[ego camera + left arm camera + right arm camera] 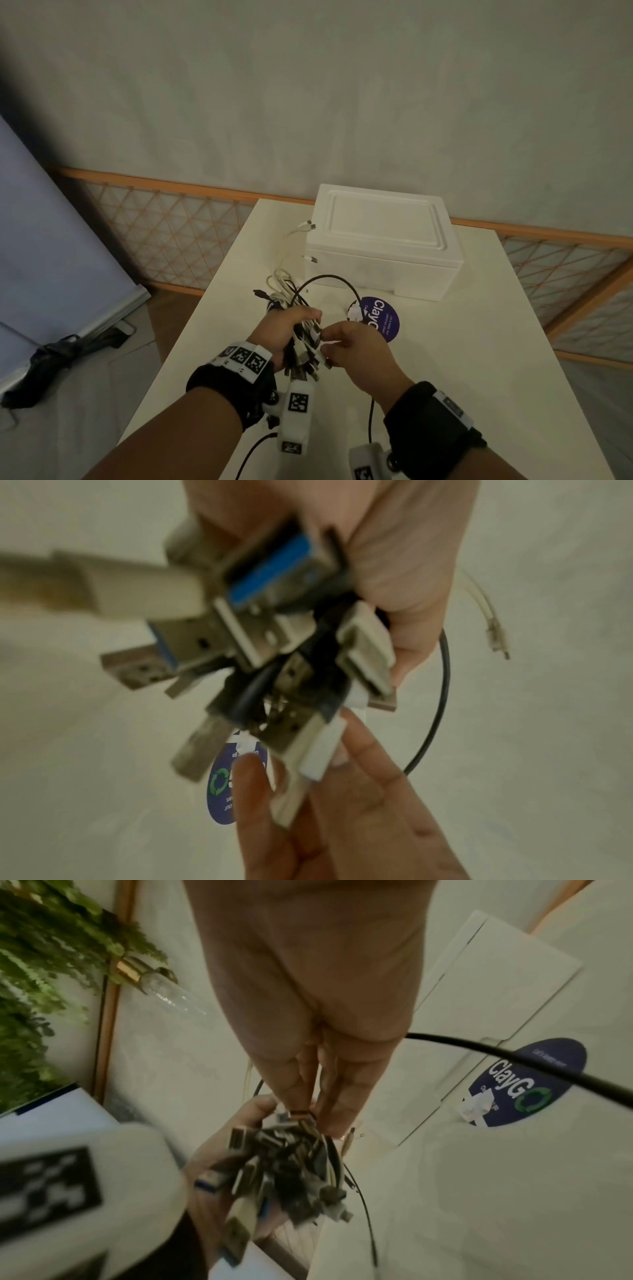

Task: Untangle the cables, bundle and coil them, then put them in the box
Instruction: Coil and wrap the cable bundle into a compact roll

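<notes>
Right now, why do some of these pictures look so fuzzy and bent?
Head view: dim, dark at the left edge, the table edges bowed by the wide lens. Left wrist view: the USB plugs sit too close, so they smear, especially at left. Right wrist view: the marker block near the lens is blurred, while the ClayGo sticker reads clearly.

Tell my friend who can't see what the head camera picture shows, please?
A person's left hand grips a bunch of black and white cables above a white table, while the right hand pinches one cable in the bunch. Behind them sits a closed white box, with a round purple sticker on the table in front of it.
</notes>
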Demonstrator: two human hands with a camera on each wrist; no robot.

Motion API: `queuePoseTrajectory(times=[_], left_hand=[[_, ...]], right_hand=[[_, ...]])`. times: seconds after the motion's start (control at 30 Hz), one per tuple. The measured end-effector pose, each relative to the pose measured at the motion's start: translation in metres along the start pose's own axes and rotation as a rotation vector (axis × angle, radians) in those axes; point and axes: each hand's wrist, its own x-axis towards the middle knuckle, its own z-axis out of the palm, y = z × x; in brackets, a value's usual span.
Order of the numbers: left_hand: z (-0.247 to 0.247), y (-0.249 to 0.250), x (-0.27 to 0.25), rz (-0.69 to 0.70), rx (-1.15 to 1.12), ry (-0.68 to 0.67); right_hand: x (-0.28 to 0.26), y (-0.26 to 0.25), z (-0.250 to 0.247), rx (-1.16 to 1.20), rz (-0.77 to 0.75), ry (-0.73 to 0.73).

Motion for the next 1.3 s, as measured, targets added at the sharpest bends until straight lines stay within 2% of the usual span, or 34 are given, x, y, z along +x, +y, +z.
queuePoseTrajectory(times=[0.2, 0.33, 0.6, 0.87, 1.3], left_hand=[[-0.001, -0.002, -0.007, -0.034, -0.048, -0.106], [0.001, 0.0, -0.007, -0.006, -0.023, -0.091], [0.0, -0.004, -0.009, -0.002, -0.06, -0.094], [0.002, -0.003, -0.012, 0.022, -0.111, -0.099], [0.0, -0.004, -0.012, 0.047, -0.046, -0.228]], right_hand=[[0.001, 0.005, 0.011, 0.043, -0.054, 0.093], [0.003, 0.004, 0.014, 0.021, -0.071, 0.122], [0.001, 0.004, 0.017, 0.002, -0.108, 0.086], [0.001, 0.006, 0.022, 0.017, -0.113, 0.177], [0.008, 0.001, 0.012, 0.194, -0.053, 0.109]])
